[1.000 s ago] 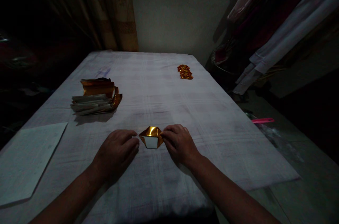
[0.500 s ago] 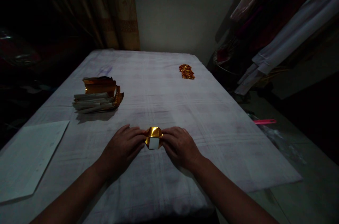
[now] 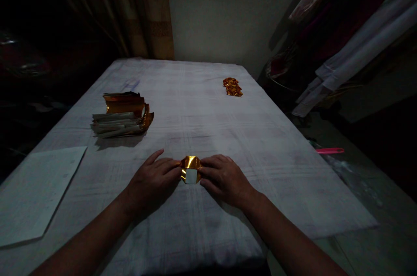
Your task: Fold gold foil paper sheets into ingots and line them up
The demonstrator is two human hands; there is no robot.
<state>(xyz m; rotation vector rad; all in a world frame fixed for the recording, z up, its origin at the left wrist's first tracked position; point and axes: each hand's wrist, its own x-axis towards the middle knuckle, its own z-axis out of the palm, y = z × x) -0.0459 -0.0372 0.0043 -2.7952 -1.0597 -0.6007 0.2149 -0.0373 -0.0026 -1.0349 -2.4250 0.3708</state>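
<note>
Between my two hands, low over the cloth-covered table (image 3: 182,132), sits a small piece of folded gold foil paper (image 3: 191,162) with a white square on its near face. My left hand (image 3: 155,177) pinches its left end, with one finger lifted away from the others. At the right end, the fingertips of my right hand (image 3: 224,179) are closed on it. A thick stack of gold paper sheets (image 3: 122,124), pale on the reverse, lies curled at the left. Several folded gold pieces (image 3: 232,87) lie together at the far right of the table.
A white paper sheet (image 3: 42,193) covers the table's near left corner. Curtains (image 3: 140,11) hang behind at the left, and clothes (image 3: 355,45) hang at the right. Beyond the table's right edge are a pink handle (image 3: 330,151) and clear plastic (image 3: 355,180).
The view has shifted slightly. One finger of my left hand has risen from the others. Both hands still hold the folded gold paper at its two ends.
</note>
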